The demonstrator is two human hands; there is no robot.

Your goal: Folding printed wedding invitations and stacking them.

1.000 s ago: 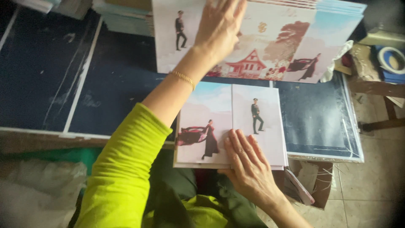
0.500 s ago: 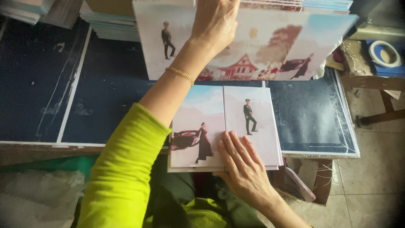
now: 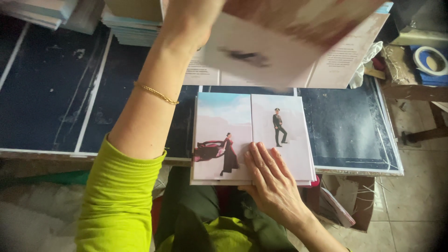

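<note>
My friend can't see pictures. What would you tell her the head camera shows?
A person's right hand presses flat on a stack of printed photo sheets at the edge of a dark blue table, while the left hand lifts another large, blurred sheet above it. The left arm wears a lime green sleeve and a thin gold bracelet.

Photo spread point(image 3: 252, 135): printed paper, smooth, soft sheen, stacked sheets at edges
Lifted sheet point(image 3: 275, 42): printed paper, flexing, blurred, finish unclear
Table top point(image 3: 60, 93): dark blue sheet, scuffed, scratched, dull with pale streaks
Bracelet point(image 3: 156, 93): yellow metal chain, shiny
Sleeve point(image 3: 119, 200): lime-green cloth, matt, soft knit look
Tape roll point(image 3: 430, 60): smooth, slightly glossy, material unclear
Floor point(image 3: 415, 200): pale tiles, smooth, dusty
Stacks at far edge point(image 3: 130, 28): paper or card, matt edges
</note>
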